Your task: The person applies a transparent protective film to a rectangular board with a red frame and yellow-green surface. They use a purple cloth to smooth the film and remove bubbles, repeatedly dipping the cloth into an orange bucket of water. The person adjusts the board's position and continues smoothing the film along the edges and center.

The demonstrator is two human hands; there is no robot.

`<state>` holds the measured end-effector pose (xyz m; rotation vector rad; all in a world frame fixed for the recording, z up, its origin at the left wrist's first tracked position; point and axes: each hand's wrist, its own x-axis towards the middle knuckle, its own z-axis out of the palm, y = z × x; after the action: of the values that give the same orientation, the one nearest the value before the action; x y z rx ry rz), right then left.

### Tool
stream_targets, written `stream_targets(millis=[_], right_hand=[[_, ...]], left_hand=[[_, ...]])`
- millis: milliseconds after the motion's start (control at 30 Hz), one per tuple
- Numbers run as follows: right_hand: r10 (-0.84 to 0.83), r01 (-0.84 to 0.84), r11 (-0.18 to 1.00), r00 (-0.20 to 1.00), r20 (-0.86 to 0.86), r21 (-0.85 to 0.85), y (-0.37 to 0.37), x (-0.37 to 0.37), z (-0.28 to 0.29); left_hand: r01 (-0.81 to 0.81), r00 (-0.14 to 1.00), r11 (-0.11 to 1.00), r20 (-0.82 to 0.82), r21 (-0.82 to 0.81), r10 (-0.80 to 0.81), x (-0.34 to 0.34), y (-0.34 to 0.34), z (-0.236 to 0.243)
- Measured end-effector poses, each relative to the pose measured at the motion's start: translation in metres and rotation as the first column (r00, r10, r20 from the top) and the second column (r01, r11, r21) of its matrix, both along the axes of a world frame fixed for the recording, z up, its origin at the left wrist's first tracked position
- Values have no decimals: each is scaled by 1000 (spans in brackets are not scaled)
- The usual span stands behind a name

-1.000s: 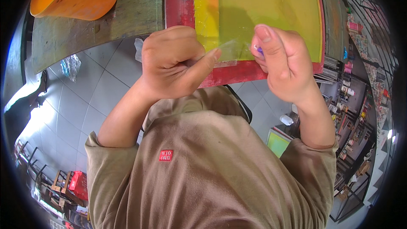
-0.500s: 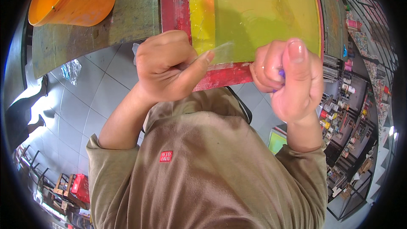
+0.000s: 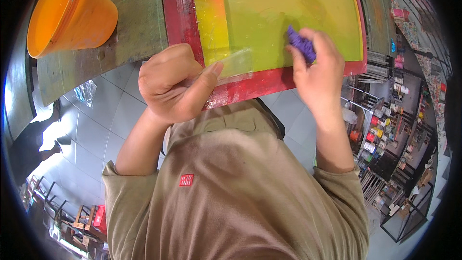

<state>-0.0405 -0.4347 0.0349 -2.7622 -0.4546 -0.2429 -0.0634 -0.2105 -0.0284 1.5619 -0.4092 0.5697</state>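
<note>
My left hand [image 3: 171,84] is closed on a thin clear plastic piece [image 3: 236,62] that sticks out over the lower-left corner of a screen frame [image 3: 255,86]. The frame has red borders around a yellow-green mesh [image 3: 264,5], with a wet, glossy yellow strip along its left side. My right hand [image 3: 322,67] pinches a crumpled purple wad [image 3: 302,45], perhaps cloth, at the lower right of the mesh; I cannot tell if it touches the surface.
An orange bucket [image 3: 72,17] stands on the stained tabletop [image 3: 130,24] left of the frame. A plastic bag [image 3: 85,91] lies below on the tiled floor. A person's dark-clothed leg [image 3: 33,144] shows at far left. Racks with many containers [image 3: 385,130] are at right.
My right hand has moved up over the mesh and turned, revealing the purple wad that was mostly hidden in its fist. My left hand has shifted down and left in view.
</note>
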Motion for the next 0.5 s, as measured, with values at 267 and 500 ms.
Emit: stream_targets(millis=[267,500], right_hand=[[168,-103,908,978,-127,406,30,-32,-1],[-83,77,971,996,15,226,13,-38,-5]], left_hand=[[54,998,998,-42,-43,-56,0,4,-1],[102,994,992,-29,-68,-104,0,5,-1]])
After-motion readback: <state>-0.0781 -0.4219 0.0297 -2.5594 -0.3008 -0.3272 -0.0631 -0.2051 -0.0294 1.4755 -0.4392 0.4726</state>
